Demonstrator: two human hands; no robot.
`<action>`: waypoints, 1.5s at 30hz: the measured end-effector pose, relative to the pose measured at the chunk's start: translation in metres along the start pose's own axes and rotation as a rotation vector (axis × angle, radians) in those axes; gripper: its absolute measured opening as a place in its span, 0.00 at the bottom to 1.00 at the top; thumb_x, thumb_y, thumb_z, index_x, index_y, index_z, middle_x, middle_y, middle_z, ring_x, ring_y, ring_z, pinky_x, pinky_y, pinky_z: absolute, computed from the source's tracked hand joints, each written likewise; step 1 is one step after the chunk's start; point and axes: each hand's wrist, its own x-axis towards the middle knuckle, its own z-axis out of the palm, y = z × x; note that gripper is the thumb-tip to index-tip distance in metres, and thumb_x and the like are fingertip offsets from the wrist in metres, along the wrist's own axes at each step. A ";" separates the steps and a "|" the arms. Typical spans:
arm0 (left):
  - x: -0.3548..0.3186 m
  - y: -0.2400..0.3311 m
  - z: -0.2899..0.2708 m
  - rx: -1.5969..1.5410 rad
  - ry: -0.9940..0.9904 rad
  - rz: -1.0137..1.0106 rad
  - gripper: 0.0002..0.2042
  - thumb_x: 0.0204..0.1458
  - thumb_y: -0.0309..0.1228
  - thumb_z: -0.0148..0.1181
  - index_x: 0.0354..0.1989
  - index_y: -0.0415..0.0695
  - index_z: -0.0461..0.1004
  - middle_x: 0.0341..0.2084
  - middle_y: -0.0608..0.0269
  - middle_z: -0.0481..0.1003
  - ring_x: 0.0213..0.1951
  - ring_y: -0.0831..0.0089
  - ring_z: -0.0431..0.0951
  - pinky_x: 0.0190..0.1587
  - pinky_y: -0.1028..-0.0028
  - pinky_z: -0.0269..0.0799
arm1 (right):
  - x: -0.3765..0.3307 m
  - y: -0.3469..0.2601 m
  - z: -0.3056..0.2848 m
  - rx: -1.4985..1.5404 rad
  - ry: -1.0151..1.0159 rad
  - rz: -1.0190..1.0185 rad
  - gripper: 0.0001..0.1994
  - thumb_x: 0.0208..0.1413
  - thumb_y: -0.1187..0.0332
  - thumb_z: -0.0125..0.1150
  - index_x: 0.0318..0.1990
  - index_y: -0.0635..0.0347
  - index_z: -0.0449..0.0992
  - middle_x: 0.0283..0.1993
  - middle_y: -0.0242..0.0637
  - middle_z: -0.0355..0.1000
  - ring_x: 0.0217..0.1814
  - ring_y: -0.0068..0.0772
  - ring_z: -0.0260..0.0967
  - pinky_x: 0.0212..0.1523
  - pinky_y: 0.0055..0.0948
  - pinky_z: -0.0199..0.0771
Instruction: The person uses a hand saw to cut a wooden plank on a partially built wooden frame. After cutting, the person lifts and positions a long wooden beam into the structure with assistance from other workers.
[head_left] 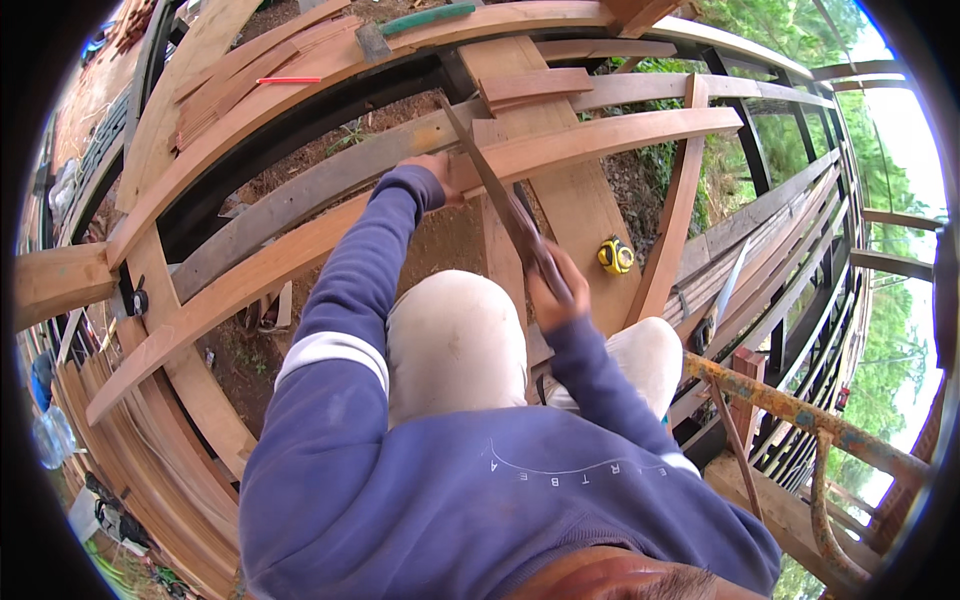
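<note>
1 saw (502, 195) sits in your right hand (560, 285), fingers wrapped round its handle, blade across the beam (620, 140); your left hand (430, 174) grasps the beam just left of the blade. The beam crosses the plank (575, 198), its right end past the plank's right edge; the tape (615, 256) lies near that edge. For a clean cut, stroke evenly, blade square, left fingers well clear.
</note>
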 end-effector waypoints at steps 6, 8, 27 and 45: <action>0.008 -0.007 -0.013 -0.037 0.005 -0.038 0.40 0.41 0.51 0.72 0.60 0.40 0.70 0.54 0.41 0.78 0.57 0.48 0.78 0.60 0.58 0.72 | -0.090 -0.016 -0.070 -0.078 0.017 0.048 0.18 0.60 0.81 0.59 0.58 0.68 0.76 0.46 0.41 0.80 0.49 0.25 0.76 0.52 0.25 0.74; 0.004 0.000 -0.005 -0.028 -0.003 -0.016 0.40 0.40 0.51 0.73 0.60 0.40 0.70 0.54 0.41 0.78 0.57 0.48 0.78 0.61 0.58 0.72 | -0.040 -0.003 -0.030 0.018 0.022 0.051 0.17 0.60 0.79 0.60 0.57 0.68 0.76 0.43 0.38 0.79 0.45 0.21 0.74 0.48 0.23 0.74; 0.012 0.005 -0.011 -0.025 -0.015 0.047 0.39 0.41 0.50 0.72 0.61 0.40 0.70 0.54 0.41 0.78 0.57 0.48 0.78 0.61 0.59 0.72 | 0.052 0.007 0.030 -0.050 0.051 0.046 0.20 0.58 0.78 0.61 0.59 0.65 0.76 0.48 0.47 0.81 0.51 0.31 0.79 0.54 0.29 0.76; 0.005 -0.013 -0.005 -0.063 -0.029 0.001 0.39 0.41 0.50 0.71 0.61 0.40 0.71 0.55 0.41 0.77 0.58 0.48 0.77 0.61 0.60 0.72 | -0.068 -0.034 -0.045 -0.067 0.013 0.100 0.19 0.59 0.80 0.60 0.58 0.69 0.76 0.47 0.40 0.80 0.47 0.22 0.75 0.51 0.24 0.74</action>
